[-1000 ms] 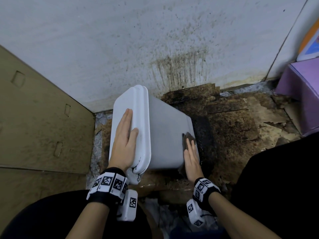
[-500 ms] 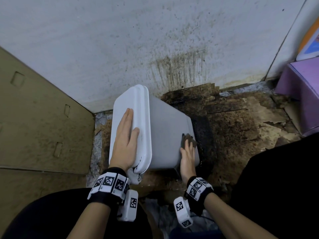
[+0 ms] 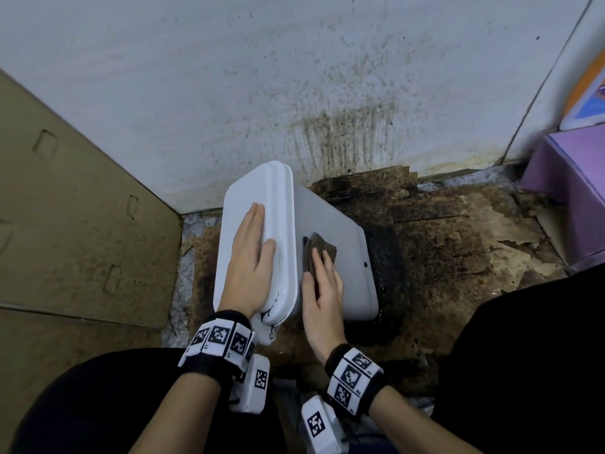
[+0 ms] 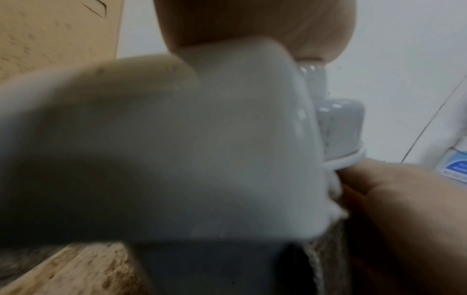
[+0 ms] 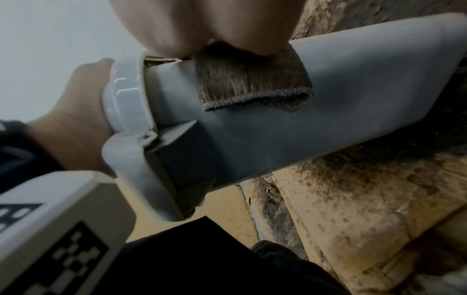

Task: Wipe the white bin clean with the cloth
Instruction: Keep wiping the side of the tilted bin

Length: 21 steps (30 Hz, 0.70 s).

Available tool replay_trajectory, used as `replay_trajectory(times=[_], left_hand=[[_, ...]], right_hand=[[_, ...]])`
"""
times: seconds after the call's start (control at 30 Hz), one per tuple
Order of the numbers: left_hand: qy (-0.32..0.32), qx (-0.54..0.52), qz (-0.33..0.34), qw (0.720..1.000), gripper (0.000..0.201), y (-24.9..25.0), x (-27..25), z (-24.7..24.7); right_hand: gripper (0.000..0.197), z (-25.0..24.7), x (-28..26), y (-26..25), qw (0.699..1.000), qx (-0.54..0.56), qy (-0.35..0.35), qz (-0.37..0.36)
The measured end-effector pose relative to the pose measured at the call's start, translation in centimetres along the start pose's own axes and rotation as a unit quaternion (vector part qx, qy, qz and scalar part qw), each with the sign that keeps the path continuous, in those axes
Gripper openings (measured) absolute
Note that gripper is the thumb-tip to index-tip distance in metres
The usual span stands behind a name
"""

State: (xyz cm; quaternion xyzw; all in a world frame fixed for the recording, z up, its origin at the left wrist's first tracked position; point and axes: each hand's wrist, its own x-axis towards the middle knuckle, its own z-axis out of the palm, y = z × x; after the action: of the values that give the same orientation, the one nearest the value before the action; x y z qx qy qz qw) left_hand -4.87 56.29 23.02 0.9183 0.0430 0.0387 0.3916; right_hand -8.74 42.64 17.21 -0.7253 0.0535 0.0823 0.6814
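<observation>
The white bin (image 3: pixel 340 267) lies tilted on its side on the stained floor, lid end toward the left. My left hand (image 3: pixel 250 257) lies flat on the lid (image 3: pixel 242 204), fingers straight. A brown cloth (image 3: pixel 322 249) sits on the bin's upturned side wall near the lid rim. My right hand (image 3: pixel 322 286) presses it flat with straight fingers. In the right wrist view the cloth (image 5: pixel 250 83) lies folded under my palm on the bin (image 5: pixel 353 99). The left wrist view shows the blurred lid (image 4: pixel 177 139) close up.
A stained white wall (image 3: pixel 294 77) rises right behind the bin. A cardboard sheet (image 3: pixel 65 224) stands on the left, and a purple box (image 3: pixel 576 191) on the right. Dirty, dark-stained cardboard (image 3: pixel 458 244) covers the floor. My dark-clothed knees fill the bottom corners.
My right hand has slid the cloth from the bin's base end leftward along the side wall toward the lid. The left hand has stayed flat on the lid.
</observation>
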Motion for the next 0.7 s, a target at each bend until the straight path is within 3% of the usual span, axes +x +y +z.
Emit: replay_trajectory(times=[0.27,0.37,0.57,0.7], left_hand=[[-0.005,0.000,0.002,1.000,0.066,0.7,0.2,0.3],[-0.005,-0.007,-0.002,1.000,0.065,1.1,0.2,0.2],[0.001,-0.036,-0.012,0.999,0.050,3.1,0.1,1.1],[0.006,-0.031,-0.002,1.000,0.050,3.3,0.3,1.4]], right_hand=[[0.038,-1.3,0.9,-0.1,0.997,-0.012,0.076,-0.014],[0.039,-2.0,1.6,-1.1,0.994,0.036,0.099,0.000],[0.038,-1.6,0.9,-4.7,0.988,0.135,0.056,-0.040],[0.039,-1.2,-0.3,-4.0,0.992,0.073,0.057,-0.089]])
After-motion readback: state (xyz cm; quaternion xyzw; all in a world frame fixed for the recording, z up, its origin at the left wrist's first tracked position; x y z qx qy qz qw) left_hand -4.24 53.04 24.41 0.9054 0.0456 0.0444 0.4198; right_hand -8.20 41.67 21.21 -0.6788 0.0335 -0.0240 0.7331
